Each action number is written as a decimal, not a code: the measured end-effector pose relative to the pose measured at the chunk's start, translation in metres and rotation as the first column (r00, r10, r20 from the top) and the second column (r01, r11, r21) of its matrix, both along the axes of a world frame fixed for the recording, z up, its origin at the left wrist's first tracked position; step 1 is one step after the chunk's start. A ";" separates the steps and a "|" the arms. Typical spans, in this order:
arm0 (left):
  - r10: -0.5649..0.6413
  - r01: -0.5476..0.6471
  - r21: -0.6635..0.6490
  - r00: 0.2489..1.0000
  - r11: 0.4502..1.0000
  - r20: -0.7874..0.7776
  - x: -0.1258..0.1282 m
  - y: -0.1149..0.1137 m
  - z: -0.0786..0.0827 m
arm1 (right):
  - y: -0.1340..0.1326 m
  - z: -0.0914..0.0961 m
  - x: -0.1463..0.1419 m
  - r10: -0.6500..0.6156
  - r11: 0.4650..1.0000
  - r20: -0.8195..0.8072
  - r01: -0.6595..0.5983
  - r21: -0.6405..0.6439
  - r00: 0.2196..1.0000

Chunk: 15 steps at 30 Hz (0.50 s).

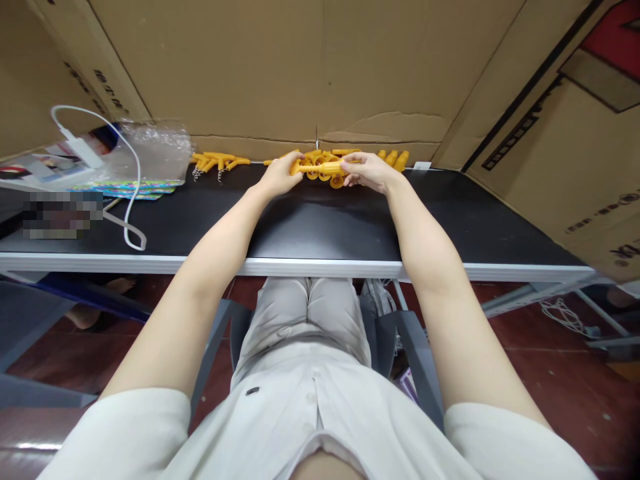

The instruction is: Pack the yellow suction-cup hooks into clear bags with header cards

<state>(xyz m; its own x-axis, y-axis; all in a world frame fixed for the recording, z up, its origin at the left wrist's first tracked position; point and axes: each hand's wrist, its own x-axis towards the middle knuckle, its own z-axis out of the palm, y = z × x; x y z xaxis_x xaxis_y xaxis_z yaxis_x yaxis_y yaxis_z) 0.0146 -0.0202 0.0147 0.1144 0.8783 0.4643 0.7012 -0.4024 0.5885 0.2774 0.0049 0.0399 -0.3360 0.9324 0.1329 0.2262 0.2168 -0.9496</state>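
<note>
Between left hand and right hand: yellow piece, knobbly narrow neck.

Cardboard walls and black table suggest a workshop.

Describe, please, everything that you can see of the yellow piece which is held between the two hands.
The yellow piece is bright and looks like plastic. Its thicker, grooved section lies toward the right hand, and a thinner, ridged stem toward the left hand. Held roughly level, it is gripped at both ends, in front of other yellow parts. The fingers partly hide its ends; whether it is one part or several is unclear.
</note>
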 end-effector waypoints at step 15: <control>0.026 -0.026 0.007 0.989 1.000 -0.144 -0.003 0.007 0.000 | 0.000 0.008 0.009 0.044 0.994 0.087 -0.035 -0.103 0.995</control>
